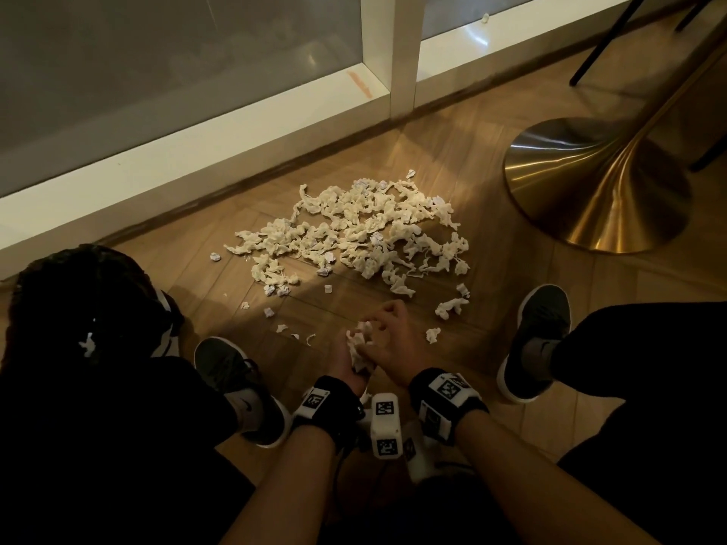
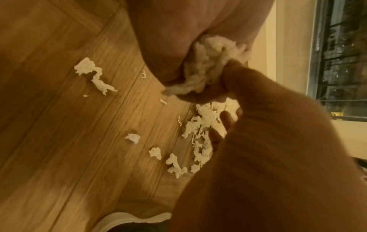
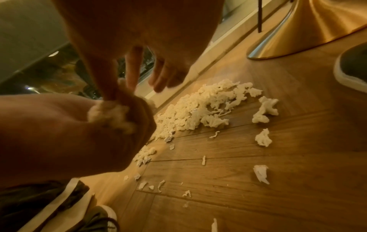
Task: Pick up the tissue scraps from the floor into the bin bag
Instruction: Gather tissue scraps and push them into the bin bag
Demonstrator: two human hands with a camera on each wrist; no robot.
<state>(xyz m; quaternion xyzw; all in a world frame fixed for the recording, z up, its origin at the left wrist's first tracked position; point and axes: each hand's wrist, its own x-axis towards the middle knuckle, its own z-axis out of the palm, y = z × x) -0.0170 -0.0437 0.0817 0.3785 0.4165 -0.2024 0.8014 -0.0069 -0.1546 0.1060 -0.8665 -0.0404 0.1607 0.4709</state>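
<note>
Tissue scraps (image 1: 356,230) lie in a wide heap on the wooden floor (image 1: 491,293) ahead of me, near the window sill, with loose bits strewn closer to my shoes. My left hand (image 1: 346,369) is curled round a wad of tissue (image 1: 360,346), gripping it just above the floor. My right hand (image 1: 393,348) meets it, thumb and forefinger pinching the same wad, the other fingers loosely bent. A black bin bag (image 1: 78,308) sits to my left.
</note>
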